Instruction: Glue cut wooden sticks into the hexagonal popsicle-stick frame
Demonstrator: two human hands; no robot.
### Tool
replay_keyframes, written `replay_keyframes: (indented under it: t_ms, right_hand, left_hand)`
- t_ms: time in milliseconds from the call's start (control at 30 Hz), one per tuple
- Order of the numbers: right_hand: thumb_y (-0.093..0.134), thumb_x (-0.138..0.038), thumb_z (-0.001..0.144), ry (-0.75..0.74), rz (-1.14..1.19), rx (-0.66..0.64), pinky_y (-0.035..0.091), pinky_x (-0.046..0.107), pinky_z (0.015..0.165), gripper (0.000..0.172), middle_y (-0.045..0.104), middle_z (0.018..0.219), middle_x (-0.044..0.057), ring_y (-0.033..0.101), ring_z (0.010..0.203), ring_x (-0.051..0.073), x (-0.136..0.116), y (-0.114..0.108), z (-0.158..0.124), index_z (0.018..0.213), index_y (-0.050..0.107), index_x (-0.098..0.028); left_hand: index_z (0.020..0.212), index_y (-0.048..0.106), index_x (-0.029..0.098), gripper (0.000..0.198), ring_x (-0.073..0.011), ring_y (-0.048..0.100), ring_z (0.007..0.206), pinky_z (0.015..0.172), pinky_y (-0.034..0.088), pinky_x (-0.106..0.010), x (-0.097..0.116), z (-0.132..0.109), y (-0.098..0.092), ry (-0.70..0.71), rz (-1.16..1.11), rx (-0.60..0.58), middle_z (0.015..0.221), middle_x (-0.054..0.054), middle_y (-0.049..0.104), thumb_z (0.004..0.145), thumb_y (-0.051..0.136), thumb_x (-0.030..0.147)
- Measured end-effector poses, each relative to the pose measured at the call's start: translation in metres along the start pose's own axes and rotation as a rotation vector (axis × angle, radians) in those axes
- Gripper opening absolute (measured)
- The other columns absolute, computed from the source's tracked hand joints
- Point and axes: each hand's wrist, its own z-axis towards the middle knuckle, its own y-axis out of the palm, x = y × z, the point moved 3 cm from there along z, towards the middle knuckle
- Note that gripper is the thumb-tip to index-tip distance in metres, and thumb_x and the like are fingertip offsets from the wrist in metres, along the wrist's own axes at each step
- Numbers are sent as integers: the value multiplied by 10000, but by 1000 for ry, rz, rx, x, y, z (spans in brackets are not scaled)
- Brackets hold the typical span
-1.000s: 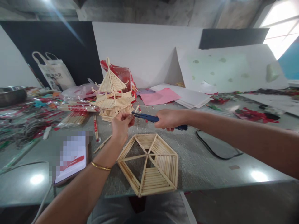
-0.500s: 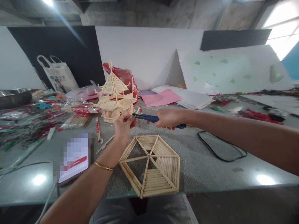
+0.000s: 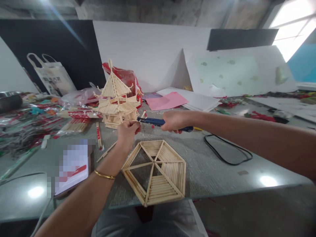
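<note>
My left hand [image 3: 127, 132] is closed in a pinch on a short wooden stick [image 3: 142, 115], held above the table. My right hand [image 3: 174, 120] grips a blue-handled cutting tool [image 3: 153, 121] whose tip meets the stick at my left fingertips. Just below both hands lies a flat hexagonal panel of wooden sticks [image 3: 154, 171] near the table's front edge. Behind my left hand stands a tiered pagoda model of wooden sticks [image 3: 116, 97].
A phone [image 3: 71, 166] lies at the front left. Packs of chopsticks [image 3: 78, 125] and red wrappers crowd the left side. A black cable [image 3: 227, 153] loops at the right. Pink paper [image 3: 166, 100], white sheets and boards stand at the back. A tote bag [image 3: 50, 77] leans far left.
Both hands stay together at the stick and tool. The view has shifted slightly, so everything sits a little lower and to the left than before.
</note>
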Motion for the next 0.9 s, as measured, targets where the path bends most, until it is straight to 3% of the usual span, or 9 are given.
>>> replay_keyframes:
  t_ms: [233, 400, 733, 900]
  right_hand:
    - [482, -275, 742, 19, 22, -11, 402, 229, 414, 173, 543, 539, 29, 521, 426, 116, -8, -1, -1, 650, 517, -132]
    - [500, -277, 738, 28, 22, -16, 406, 229, 410, 156, 543, 551, 27, 522, 432, 117, -10, -2, 0, 672, 516, -136]
    - [587, -339, 742, -46, 102, 48, 418, 234, 402, 213, 455, 473, -34, 457, 384, 96, -9, 10, 25, 766, 554, -130]
    - [604, -384, 742, -30, 81, 73, 408, 206, 403, 277, 427, 412, -42, 449, 378, 84, -12, 18, 39, 665, 536, -126]
  left_hand:
    - [657, 626, 164, 136, -146, 566, 554, 555, 392, -244, -4, 8, -9, 142, 208, 122, 549, -2, 607, 603, 587, 283]
    - [659, 638, 181, 159, -180, 582, 599, 580, 376, -270, 3, 5, -12, 284, 513, 195, 587, -23, 628, 664, 560, 320]
    - [725, 633, 185, 180, -223, 596, 714, 654, 365, -294, 5, 12, -8, 374, 856, 198, 708, -64, 654, 743, 482, 281]
    - [728, 654, 184, 207, -261, 599, 742, 648, 369, -317, -1, 20, -12, 355, 954, 185, 723, -97, 667, 744, 487, 305]
